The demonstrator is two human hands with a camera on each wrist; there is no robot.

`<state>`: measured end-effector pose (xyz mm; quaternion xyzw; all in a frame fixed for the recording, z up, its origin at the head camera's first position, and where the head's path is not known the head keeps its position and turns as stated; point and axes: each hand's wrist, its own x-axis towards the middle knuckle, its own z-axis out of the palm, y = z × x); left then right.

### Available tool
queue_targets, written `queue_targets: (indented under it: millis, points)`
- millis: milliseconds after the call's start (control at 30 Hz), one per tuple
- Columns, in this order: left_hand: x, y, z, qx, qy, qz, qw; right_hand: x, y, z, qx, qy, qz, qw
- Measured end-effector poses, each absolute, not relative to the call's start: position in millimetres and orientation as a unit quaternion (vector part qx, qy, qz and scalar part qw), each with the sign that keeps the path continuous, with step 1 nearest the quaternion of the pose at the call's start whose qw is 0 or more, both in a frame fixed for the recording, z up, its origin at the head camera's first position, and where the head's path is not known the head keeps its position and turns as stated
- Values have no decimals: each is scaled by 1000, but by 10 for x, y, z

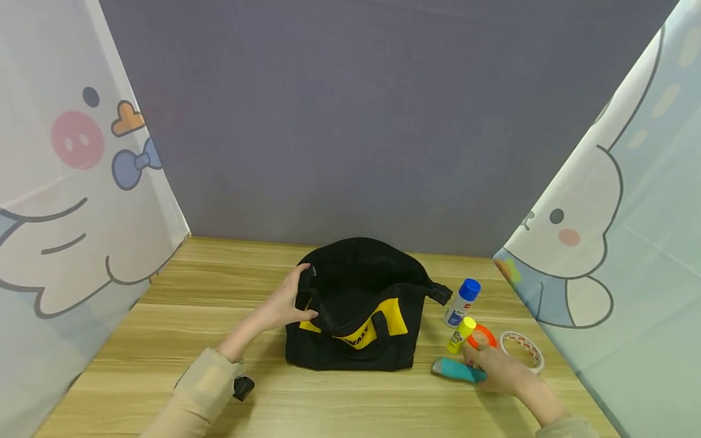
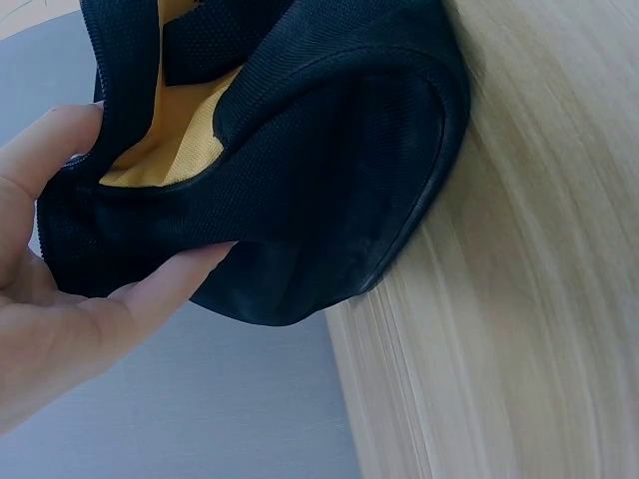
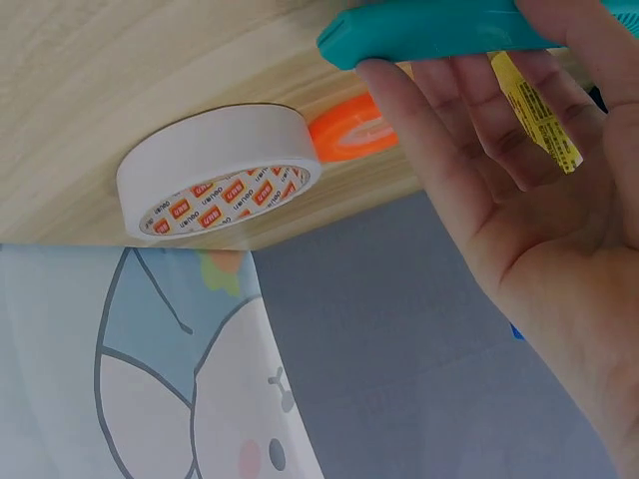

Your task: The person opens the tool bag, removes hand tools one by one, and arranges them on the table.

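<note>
A black and yellow tool bag (image 1: 350, 359) stands on the table with its mouth gaping wide. My left hand (image 1: 286, 302) grips the bag's left rim, thumb on one side and fingers on the other; the left wrist view shows the thumb and a finger (image 2: 165, 289) against the black fabric. At the right, my right hand (image 1: 501, 368) pinches a teal utility knife (image 1: 457, 370) between thumb and fingers, low over the table. Seen from the right wrist, the knife's teal body (image 3: 439, 32) crosses the fingertips. Part of its far end is out of frame.
Beyond the right hand stand a yellow glue stick (image 1: 462, 335) and a white tube with a blue cap (image 1: 462, 302). An orange ring of tape (image 1: 489, 333) and a white tape roll (image 1: 539, 359) lie beside it. A black clip-like piece (image 1: 243, 387) is by the left sleeve.
</note>
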<state>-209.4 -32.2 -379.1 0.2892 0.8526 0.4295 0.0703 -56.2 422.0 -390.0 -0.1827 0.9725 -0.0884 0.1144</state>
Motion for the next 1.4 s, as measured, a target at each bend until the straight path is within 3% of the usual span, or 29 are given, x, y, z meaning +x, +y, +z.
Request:
queue_targets:
  millis: [1400]
  points:
    - [-2126,-328,-3827,286,851,433,76,-587,4231,-4009,-204,973,-68,87]
